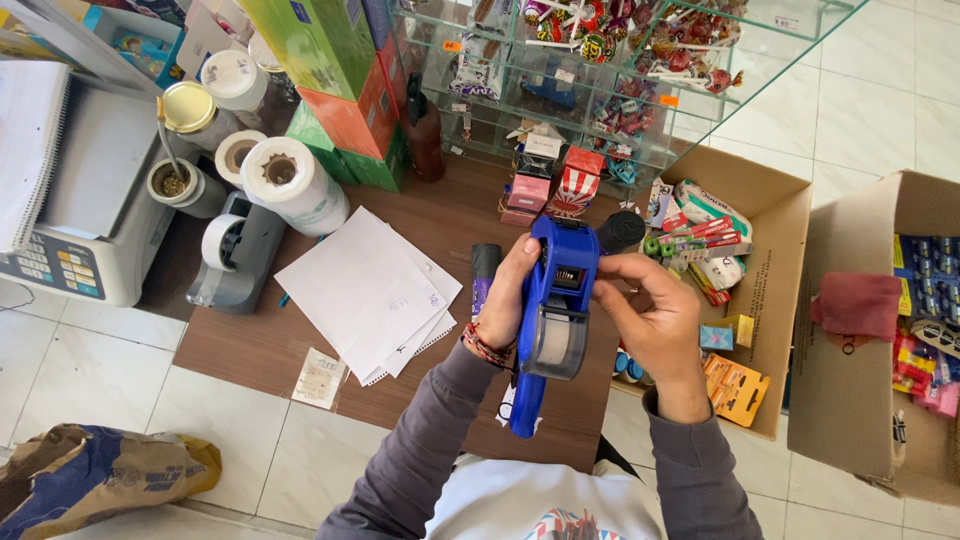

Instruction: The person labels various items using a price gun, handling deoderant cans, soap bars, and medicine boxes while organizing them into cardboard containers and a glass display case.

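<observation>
I grip the blue price gun (553, 310) in my left hand (508, 300); my right hand (655, 310) pinches its top, above the desk edge (400, 415), cardboard box (775, 300) close right.

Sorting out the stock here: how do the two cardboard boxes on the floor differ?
The nearer cardboard box, beside the right hand, holds small mixed packets and tubes; the farther cardboard box holds a red cloth and blue and yellow packs. The nearer stands against the wooden counter; the farther stands apart. Both are brown, open-topped, on white tiles.
</observation>
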